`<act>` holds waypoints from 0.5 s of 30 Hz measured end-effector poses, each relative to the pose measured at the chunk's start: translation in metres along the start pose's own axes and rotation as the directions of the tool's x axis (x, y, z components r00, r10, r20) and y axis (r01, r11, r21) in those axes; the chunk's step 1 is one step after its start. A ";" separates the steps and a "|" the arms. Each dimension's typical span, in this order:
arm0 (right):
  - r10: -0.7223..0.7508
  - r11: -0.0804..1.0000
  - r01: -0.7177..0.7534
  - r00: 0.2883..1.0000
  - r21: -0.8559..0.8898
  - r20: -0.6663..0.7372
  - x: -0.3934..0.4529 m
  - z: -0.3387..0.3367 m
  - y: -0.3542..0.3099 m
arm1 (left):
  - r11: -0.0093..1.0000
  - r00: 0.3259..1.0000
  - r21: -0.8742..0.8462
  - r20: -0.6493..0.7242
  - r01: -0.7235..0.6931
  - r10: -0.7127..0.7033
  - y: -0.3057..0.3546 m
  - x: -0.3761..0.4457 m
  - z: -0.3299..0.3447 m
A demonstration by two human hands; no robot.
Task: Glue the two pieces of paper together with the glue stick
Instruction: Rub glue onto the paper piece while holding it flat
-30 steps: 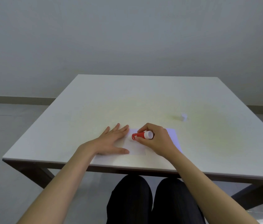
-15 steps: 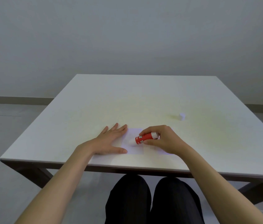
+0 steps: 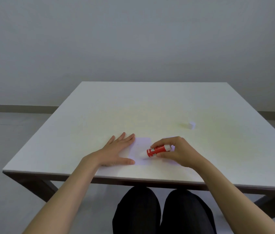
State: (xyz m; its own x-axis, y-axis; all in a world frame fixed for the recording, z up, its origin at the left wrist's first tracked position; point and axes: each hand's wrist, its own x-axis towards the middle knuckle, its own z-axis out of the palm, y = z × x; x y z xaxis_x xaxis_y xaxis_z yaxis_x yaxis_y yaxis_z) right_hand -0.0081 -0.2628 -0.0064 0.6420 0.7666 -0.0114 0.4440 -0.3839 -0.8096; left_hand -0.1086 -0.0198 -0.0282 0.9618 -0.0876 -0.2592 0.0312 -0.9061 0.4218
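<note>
A red glue stick (image 3: 157, 150) lies tilted in my right hand (image 3: 177, 152), its white glue tip pressed down on a small pale sheet of paper (image 3: 141, 146) near the table's front edge. My left hand (image 3: 116, 153) lies flat with fingers spread, pinning the left edge of that sheet. A second pale sheet (image 3: 172, 148) is mostly hidden under my right hand; only a sliver shows. The white cap (image 3: 191, 124) of the glue stick stands further back on the right.
The white table (image 3: 150, 107) reaches from its front edge just below my hands to the grey wall. Its dark legs show below, with my knees under the front edge.
My right hand has slid the glue stick rightward and toward me across the sheet, and the tip now points down-left onto the paper. My left hand has stayed pressed on the sheet.
</note>
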 end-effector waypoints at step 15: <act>-0.014 0.999 0.018 0.996 0.049 -0.093 -0.016 0.000 -0.002 | 1.000 1.000 -0.010 -0.011 0.003 -0.003 0.002 -0.001 -0.001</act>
State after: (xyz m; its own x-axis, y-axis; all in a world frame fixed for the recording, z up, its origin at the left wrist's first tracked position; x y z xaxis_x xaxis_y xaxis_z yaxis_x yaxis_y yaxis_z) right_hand -0.0193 -0.2740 -0.0042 0.6914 0.7204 0.0545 0.4245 -0.3441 -0.8375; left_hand -0.1089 -0.0214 -0.0261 0.9647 -0.0805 -0.2509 0.0365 -0.9022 0.4297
